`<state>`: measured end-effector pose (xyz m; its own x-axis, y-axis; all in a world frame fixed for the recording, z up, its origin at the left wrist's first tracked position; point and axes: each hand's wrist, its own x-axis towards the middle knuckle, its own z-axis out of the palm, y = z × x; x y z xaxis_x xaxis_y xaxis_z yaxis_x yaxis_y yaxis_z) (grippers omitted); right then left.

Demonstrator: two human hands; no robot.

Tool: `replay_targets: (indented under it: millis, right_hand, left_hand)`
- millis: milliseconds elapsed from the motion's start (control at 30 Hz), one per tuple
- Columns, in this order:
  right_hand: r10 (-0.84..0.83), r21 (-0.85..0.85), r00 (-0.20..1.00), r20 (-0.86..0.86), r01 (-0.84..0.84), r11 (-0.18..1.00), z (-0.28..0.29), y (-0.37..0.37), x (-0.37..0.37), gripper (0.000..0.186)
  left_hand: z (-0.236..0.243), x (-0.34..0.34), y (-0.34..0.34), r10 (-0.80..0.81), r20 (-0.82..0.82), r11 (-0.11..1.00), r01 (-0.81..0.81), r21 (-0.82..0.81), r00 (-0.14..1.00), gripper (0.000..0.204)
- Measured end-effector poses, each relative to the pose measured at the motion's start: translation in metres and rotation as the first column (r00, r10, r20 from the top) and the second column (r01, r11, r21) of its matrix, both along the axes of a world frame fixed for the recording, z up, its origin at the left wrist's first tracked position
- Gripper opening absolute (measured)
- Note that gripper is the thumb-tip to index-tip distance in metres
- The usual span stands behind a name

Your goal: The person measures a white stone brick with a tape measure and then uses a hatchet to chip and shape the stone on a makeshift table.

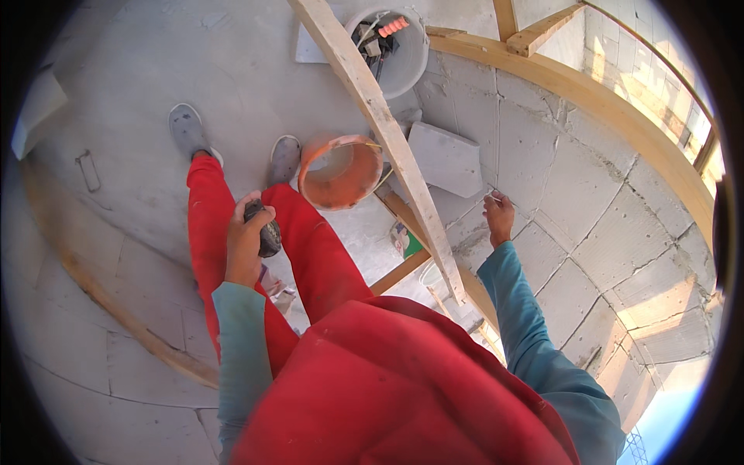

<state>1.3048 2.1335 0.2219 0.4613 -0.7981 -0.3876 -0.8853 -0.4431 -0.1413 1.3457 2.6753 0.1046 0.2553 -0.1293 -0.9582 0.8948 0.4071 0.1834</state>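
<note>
My left hand (245, 242) is closed around a dark, rounded, palm-sized thing (270, 239), held in front of my red trousers (306, 236). Its exact kind does not show. On the other side, my right hand (499, 217) is up against the grey block wall (542, 232), its fingers pinched on a thin pale stick (491, 189) that touches or nearly touches the wall. Between the hands, an orange bucket (341, 198) stands beside my right shoe (285, 157).
A long wooden beam (380, 116) slants past the bucket. Behind it lies a pale block (446, 159) against the wall. A white tub (415, 66) holds tools, one with an orange handle (394, 27). Curved-looking timber (597, 93) runs along the wall; a wire loop (89, 172) lies left.
</note>
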Motion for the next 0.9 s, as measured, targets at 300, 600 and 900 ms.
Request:
replay_targets:
  millis: [300,600,900]
  right_hand:
    - [0.139,-0.019,0.946,-0.292,-0.151,0.988,-0.136,-0.212,-0.080,0.115]
    - [0.106,0.114,0.911,-0.398,-0.065,0.991,-0.161,-0.213,-0.054,0.124]
    - [0.297,0.020,0.842,-0.450,-0.323,0.946,-0.102,-0.070,-0.003,0.096]
  left_hand:
    - [-0.030,-0.068,-0.014,-0.344,-0.102,0.937,0.349,0.029,0.933,0.054]
    - [-0.032,-0.067,0.006,-0.456,-0.114,0.878,0.467,0.108,0.883,0.057]
    - [0.008,-0.047,-0.004,-0.519,-0.009,0.844,0.513,0.156,0.855,0.055]
